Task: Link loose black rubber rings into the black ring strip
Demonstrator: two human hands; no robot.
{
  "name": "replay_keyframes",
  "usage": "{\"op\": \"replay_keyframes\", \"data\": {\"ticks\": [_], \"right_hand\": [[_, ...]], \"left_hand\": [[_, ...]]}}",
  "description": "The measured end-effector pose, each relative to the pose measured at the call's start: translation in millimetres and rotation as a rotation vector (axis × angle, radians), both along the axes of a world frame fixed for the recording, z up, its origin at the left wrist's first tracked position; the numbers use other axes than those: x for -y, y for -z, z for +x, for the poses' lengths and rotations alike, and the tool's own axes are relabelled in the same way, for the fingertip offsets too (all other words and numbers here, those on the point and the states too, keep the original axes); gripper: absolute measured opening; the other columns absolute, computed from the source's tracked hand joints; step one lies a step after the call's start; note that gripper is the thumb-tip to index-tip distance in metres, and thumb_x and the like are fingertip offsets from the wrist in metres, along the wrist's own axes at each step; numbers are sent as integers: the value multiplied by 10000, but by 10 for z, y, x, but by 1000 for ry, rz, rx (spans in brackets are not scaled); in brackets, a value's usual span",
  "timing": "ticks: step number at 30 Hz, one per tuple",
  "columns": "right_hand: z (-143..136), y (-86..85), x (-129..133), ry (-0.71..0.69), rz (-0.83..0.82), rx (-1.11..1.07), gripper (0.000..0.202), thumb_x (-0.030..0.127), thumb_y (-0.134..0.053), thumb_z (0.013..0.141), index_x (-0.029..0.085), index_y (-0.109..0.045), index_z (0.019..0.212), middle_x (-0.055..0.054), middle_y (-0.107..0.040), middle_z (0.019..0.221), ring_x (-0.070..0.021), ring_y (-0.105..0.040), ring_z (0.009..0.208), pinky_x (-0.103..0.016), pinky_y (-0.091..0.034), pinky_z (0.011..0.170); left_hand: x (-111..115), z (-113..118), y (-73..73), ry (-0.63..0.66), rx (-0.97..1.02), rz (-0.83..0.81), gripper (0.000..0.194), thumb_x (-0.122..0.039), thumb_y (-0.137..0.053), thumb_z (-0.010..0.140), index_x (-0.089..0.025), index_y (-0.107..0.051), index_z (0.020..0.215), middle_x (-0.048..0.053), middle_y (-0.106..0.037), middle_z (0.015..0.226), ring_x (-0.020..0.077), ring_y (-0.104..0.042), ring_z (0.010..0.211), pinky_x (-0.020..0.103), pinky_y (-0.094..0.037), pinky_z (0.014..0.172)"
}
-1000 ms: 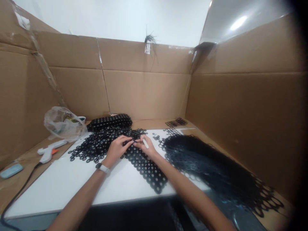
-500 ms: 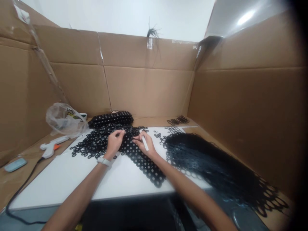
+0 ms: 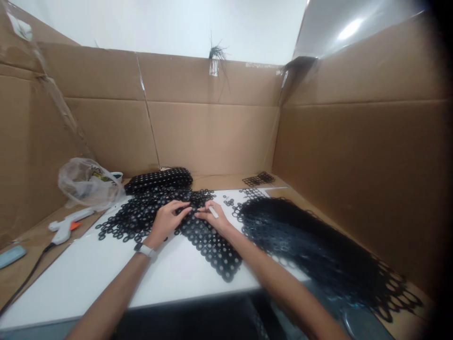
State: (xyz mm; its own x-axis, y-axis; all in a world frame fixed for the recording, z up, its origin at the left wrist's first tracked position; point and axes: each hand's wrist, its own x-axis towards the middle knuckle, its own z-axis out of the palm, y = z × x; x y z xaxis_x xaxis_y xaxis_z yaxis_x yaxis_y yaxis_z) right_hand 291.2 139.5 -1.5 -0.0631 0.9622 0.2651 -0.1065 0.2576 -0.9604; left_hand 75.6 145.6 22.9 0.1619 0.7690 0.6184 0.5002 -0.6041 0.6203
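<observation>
A black mesh of joined rings [image 3: 212, 245] lies across the white board, its narrow end toward me. My left hand [image 3: 169, 220], with a watch on its wrist, is over the middle of the mesh, thumb and index finger brought together in a pinch; what lies between the tips is too small to make out. Close on its right, my right hand [image 3: 215, 218] holds a white pen-like stick [image 3: 213, 212] across its fingers. Its thumb and fingertips point at the same spot on the mesh. More ring mesh [image 3: 130, 217] spreads out to the left.
A rolled dotted black bundle [image 3: 159, 179] lies behind the mesh. At left are a plastic bag [image 3: 88, 182], a white glue gun [image 3: 65, 230] with a cord and a light blue case [image 3: 12, 256]. A large black ring net [image 3: 300, 236] covers the right side. Cardboard walls [image 3: 212, 137] enclose the table.
My left hand has turned, and its fingers now reach further right, closer to my right hand. The stick in my right hand is tilted more. The whole view has shifted slightly.
</observation>
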Motion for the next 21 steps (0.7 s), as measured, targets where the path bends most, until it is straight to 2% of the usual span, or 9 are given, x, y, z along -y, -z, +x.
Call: {"op": "replay_keyframes", "data": {"ticks": [2,4,8,11,14,17,21], "right_hand": [[-16,-45,23,10,15,-29,521,407,-945,637,257,-475,804,12,-713,847,-310,-757,1096,-413,-561,964],[-22,-100,51,13,46,-53,525,411,-948,653,259,-466,794,9,-723,847,-310,-765,1086,-416,-560,976],[-55,-194,117,18,142,-35,474,390,-926,709,257,-478,785,-16,-749,844,-318,-789,1007,-418,-569,940],[-116,-220,165,13,166,-10,460,371,-913,725,253,-470,764,-27,-752,836,-329,-794,1031,-411,-572,939],[-151,-189,179,-7,154,-10,457,376,-893,740,254,-456,784,-21,-738,849,-327,-792,1069,-403,-576,945],[-105,-109,140,-85,131,48,415,363,-864,748,249,-470,811,0,-680,872,-322,-780,1114,-389,-583,920],[2,-1,46,-123,49,107,414,299,-888,658,245,-518,835,10,-661,898,-311,-755,1129,-377,-583,880]], "left_hand": [[16,87,39,58,-8,-44,260,-527,-762,923,-316,-865,1034,13,-826,1093,221,-743,906,322,-564,839],[21,142,71,63,21,-83,295,-526,-707,964,-283,-865,1020,30,-833,1083,242,-760,988,323,-574,872],[31,198,93,23,76,-140,384,-554,-663,976,-222,-852,938,49,-842,1009,268,-770,938,319,-571,796],[3,193,90,-42,100,-152,437,-576,-630,982,-211,-821,839,37,-837,934,265,-756,874,314,-543,761],[-86,85,84,-182,153,-134,465,-567,-559,1017,-206,-802,853,47,-838,949,276,-756,918,328,-537,831],[-192,-120,74,-325,178,-102,457,-544,-520,1031,-208,-804,906,76,-839,985,307,-752,972,372,-534,900],[-220,-296,50,-356,113,-33,323,-487,-634,971,-227,-822,1005,92,-825,1079,319,-731,977,411,-531,939]]}}
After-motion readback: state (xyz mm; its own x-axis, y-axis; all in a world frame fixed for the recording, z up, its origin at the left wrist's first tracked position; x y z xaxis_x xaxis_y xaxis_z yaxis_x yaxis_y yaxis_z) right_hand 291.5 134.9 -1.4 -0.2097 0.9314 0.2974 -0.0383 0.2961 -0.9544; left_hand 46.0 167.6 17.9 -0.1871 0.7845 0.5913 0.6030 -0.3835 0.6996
